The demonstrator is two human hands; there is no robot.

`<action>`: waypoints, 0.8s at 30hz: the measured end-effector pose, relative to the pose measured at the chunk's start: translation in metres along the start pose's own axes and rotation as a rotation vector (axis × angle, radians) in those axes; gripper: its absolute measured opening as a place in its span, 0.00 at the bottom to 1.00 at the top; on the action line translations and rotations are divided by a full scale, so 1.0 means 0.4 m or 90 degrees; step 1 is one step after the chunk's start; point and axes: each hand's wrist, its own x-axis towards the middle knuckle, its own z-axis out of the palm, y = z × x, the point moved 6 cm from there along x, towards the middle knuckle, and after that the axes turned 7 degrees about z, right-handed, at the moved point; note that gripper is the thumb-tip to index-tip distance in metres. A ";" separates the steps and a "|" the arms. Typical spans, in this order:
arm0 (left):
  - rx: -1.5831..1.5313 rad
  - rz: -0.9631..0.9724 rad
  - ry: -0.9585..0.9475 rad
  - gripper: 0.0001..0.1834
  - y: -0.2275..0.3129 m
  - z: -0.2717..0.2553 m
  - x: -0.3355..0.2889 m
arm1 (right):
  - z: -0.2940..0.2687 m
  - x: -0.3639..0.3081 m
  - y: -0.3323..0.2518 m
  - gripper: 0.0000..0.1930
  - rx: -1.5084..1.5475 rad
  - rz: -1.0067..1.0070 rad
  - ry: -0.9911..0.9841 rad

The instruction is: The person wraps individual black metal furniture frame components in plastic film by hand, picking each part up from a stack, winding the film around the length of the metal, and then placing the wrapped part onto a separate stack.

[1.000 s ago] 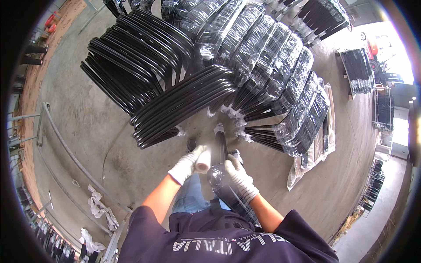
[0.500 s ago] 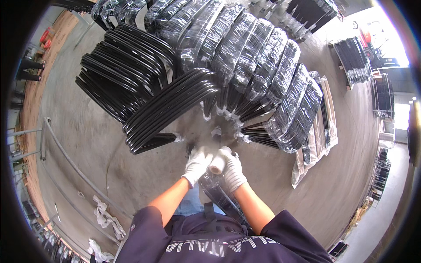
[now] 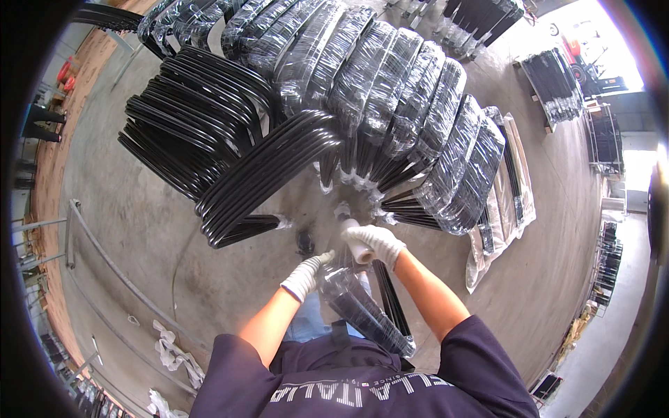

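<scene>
A bundle of black metal tubes (image 3: 359,306), partly covered in clear film, stands tilted against my front. My right hand (image 3: 380,242), in a white glove, is closed around a roll of clear stretch film (image 3: 359,251) just above the bundle's upper end. My left hand (image 3: 304,275), also gloved, is at the bundle's upper left edge. Its fingers are drawn together there, and what they hold is too small to make out. Bare black tubes (image 3: 391,299) show along the bundle's right side.
Beyond my hands stand several film-wrapped black frames (image 3: 397,83) in a curved row. Stacked bare black tube frames (image 3: 202,104) are at left, with a leaning set (image 3: 272,171) nearer. A plastic-covered pack (image 3: 498,230) lies at right. Curved grey pipes (image 3: 104,258) and scrap film (image 3: 174,352) lie lower left.
My hands have moved apart. The right hand has carried the film roll slightly right and up, and the left has shifted off it to the bundle's left edge. More of the bundle shows.
</scene>
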 end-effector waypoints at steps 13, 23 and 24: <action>-0.004 -0.011 0.056 0.09 -0.032 -0.002 0.017 | 0.232 -0.093 0.271 0.11 1.072 0.261 -0.378; 0.023 0.028 0.106 0.11 -0.031 -0.020 0.027 | 0.274 -0.058 0.248 0.07 0.848 0.245 -0.579; 0.037 0.012 0.129 0.12 -0.035 -0.024 0.016 | 0.285 -0.043 0.262 0.07 0.827 0.226 -0.583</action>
